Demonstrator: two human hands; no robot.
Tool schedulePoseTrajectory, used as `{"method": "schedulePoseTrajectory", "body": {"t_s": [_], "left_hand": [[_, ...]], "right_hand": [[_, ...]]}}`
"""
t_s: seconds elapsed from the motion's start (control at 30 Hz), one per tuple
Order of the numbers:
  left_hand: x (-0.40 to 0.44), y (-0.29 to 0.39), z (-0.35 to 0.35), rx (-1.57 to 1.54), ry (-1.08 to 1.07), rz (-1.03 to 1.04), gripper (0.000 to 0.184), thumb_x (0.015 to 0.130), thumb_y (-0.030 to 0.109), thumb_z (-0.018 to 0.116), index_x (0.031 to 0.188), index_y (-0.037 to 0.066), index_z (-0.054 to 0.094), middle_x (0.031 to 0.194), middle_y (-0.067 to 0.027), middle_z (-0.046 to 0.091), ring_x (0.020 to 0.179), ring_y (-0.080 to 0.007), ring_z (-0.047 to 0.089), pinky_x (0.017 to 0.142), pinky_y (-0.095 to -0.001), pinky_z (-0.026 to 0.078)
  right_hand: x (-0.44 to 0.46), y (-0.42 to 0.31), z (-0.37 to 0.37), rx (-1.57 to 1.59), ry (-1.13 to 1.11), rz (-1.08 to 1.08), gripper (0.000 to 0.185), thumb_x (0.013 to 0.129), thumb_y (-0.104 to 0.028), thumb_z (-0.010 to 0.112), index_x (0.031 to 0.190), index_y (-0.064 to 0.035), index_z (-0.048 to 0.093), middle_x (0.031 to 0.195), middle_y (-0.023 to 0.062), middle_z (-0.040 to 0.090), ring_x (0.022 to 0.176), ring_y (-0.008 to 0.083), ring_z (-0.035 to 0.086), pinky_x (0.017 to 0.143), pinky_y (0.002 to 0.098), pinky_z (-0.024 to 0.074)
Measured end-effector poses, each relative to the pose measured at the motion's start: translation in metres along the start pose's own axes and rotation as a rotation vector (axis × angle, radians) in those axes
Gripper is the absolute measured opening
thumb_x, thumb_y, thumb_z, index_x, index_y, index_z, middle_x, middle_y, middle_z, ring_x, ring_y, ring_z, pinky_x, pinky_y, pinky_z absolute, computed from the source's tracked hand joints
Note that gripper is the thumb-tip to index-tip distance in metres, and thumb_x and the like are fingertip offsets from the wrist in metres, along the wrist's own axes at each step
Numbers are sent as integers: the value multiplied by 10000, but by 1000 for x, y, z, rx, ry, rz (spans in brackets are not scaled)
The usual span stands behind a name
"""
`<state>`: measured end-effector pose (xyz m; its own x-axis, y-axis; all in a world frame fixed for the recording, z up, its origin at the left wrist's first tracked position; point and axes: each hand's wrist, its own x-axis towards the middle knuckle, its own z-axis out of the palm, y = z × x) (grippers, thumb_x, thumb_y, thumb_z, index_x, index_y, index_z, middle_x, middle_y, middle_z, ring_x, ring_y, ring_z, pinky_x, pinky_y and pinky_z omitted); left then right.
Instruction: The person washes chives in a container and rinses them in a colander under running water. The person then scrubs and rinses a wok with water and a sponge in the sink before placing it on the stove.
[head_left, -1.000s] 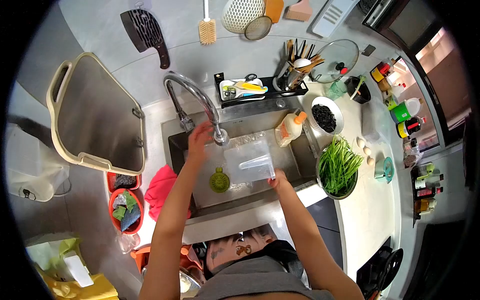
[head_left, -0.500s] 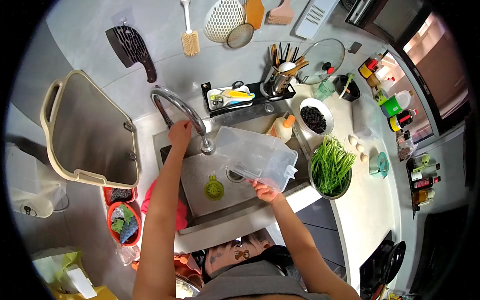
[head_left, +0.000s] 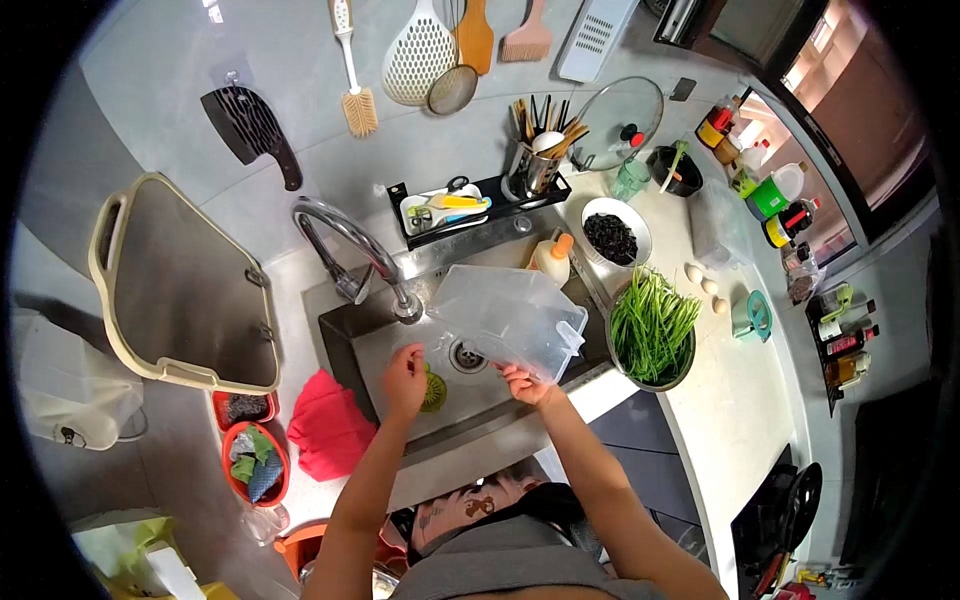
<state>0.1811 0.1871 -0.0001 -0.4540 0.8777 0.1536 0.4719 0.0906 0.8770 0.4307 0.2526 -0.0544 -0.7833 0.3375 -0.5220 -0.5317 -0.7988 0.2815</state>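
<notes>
My right hand point(head_left: 527, 384) grips the near rim of a clear plastic container point(head_left: 515, 320), which is tilted over the sink point(head_left: 440, 437). To its left, my left hand point(head_left: 405, 378) hovers above the basin with its fingers curled in; nothing shows in them. A green sink strainer point(head_left: 434, 391) lies partly hidden behind that hand. Beyond the hands stands the chrome faucet point(head_left: 370, 250), its spout end near the container's left edge. The metal drain point(head_left: 466, 356) shows between the left hand and the container.
Right of the sink sit a bowl of green stalks point(head_left: 655, 330), a white bowl of dark pieces point(head_left: 612, 238) and several eggs point(head_left: 709, 286). An orange-capped bottle point(head_left: 552, 260) stands behind the container. At left are a red cloth point(head_left: 328, 428) and a cutting board point(head_left: 190, 290).
My left hand has left the faucet handle and come down and toward me over the basin. The right hand still holds the container in nearly the same place. The view has shifted slightly.
</notes>
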Motion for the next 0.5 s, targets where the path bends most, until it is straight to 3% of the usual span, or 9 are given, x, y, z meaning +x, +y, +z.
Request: {"method": "schedulePoseTrajectory", "body": {"t_s": [0.13,0.23,0.33,0.37,0.43,0.5], "left_hand": [[2,22,7,-60,-31,50,157,800,77,523,944,64,584,761,-62,605,613,-122,544,551,-243,421],[4,34,8,-41,-60,79,136,793,68,521,918,67,575,784,-83,589,592,-172,548,547,-273,438],[4,31,14,-182,-25,77,162,791,40,503,932,80,572,788,-82,596,605,-163,557,546,-267,437],[2,28,15,-176,0,48,166,790,21,499,928,74,574,791,-73,603,646,-150,562,572,-256,437],[2,29,10,-163,53,-10,178,788,-17,490,921,64,577,797,-55,616,729,-123,574,622,-235,436],[1,19,4,-136,-38,-68,190,843,109,472,992,42,570,862,-79,623,797,-136,578,656,-242,438]], "right_hand": [[-1,-1,1,-44,-6,-48,364,869,-194,374,1082,99,401,624,45,442,406,50,365,307,154,234],[-4,-5,5,-119,33,37,317,852,-222,411,1004,49,468,634,52,479,416,63,404,309,160,265],[-14,12,13,-551,345,-554,282,794,-290,498,908,-35,531,575,15,476,411,61,400,299,167,264],[-20,8,11,-740,418,-570,212,757,-240,522,856,-57,568,576,33,516,421,104,448,322,218,297],[-14,-3,10,-1148,683,-764,202,721,-155,511,841,-11,585,603,56,555,445,181,495,373,289,332],[-22,-6,18,-1130,704,-806,241,727,-102,502,910,40,567,643,60,571,477,171,514,426,290,381]]}}
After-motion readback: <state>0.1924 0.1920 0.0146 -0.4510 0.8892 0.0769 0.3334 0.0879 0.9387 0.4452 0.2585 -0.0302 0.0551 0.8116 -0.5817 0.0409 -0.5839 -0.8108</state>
